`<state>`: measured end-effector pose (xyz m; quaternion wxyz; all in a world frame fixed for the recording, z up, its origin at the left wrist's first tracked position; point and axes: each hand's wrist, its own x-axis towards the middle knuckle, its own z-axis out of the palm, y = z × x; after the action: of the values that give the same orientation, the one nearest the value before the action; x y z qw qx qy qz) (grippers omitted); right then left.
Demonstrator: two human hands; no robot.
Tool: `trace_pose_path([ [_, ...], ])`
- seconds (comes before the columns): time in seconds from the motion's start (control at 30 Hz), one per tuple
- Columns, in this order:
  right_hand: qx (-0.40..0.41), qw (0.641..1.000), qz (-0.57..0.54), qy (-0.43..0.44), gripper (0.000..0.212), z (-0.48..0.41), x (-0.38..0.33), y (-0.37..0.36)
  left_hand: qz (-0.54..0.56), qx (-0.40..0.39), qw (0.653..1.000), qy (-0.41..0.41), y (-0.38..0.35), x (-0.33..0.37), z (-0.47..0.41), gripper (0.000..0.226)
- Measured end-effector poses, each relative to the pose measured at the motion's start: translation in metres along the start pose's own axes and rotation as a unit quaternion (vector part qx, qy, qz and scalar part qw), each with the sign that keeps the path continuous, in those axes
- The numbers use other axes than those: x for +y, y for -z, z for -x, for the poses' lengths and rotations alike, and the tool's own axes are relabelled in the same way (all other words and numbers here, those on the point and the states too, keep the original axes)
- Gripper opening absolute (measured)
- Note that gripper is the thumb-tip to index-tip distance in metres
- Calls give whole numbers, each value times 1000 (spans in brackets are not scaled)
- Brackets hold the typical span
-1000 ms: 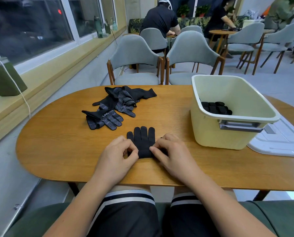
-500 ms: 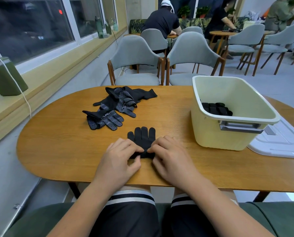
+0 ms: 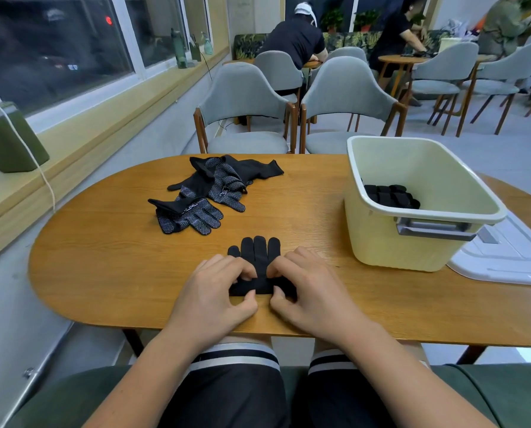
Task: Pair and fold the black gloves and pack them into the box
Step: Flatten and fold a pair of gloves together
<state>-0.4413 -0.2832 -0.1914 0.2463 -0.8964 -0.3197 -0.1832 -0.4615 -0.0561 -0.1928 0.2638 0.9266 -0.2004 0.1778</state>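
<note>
Head view (the only camera I have on this rig):

- Left hand (image 3: 218,291): I see it resting on the wooden table (image 3: 103,257), near its front edge. Its fingers are curled, and the thumb and fingertips pinch the left side of the cuff end of the plain black glove (image 3: 259,254).
- Right hand (image 3: 307,291): it mirrors the left, with curled fingers and the thumb pinching the right side of the same cuff end.
- Plain black glove: it lies flat between my two hands with its fingers pointing away from me. The cuff end is bunched under the fingertips. I cannot tell whether a second glove lies stacked beneath it.
- Dotted gloves (image 3: 208,189): a loose heap of black gloves with white grip dots lies on the far left of the table, well apart from the hands. One of them (image 3: 190,216) is spread palm-up at the near edge of the heap.
- Cream plastic box (image 3: 381,242): it stands upright on the right of the table with a grey handle on its near wall.
- Folded black gloves (image 3: 390,196): these lie inside the box, on its floor.
- White lid (image 3: 505,261): it lies flat just beside the box, to its right.
- Two grey chairs (image 3: 245,97) stand behind the table.
</note>
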Motion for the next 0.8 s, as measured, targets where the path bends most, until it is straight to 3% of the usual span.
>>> trace_pose_path([
  [0.27,25,1000,8,-14,6,1,9,-10,7,23,999,35,-3,-2,-5,9],
  [0.57,56,996,57,-34,27,-2,15,-20,5,32,995,94,-9,-8,-13,11],
  [0.8,14,999,46,24,23,0,8,-7,1,17,995,96,-9,-10,-14,11],
])
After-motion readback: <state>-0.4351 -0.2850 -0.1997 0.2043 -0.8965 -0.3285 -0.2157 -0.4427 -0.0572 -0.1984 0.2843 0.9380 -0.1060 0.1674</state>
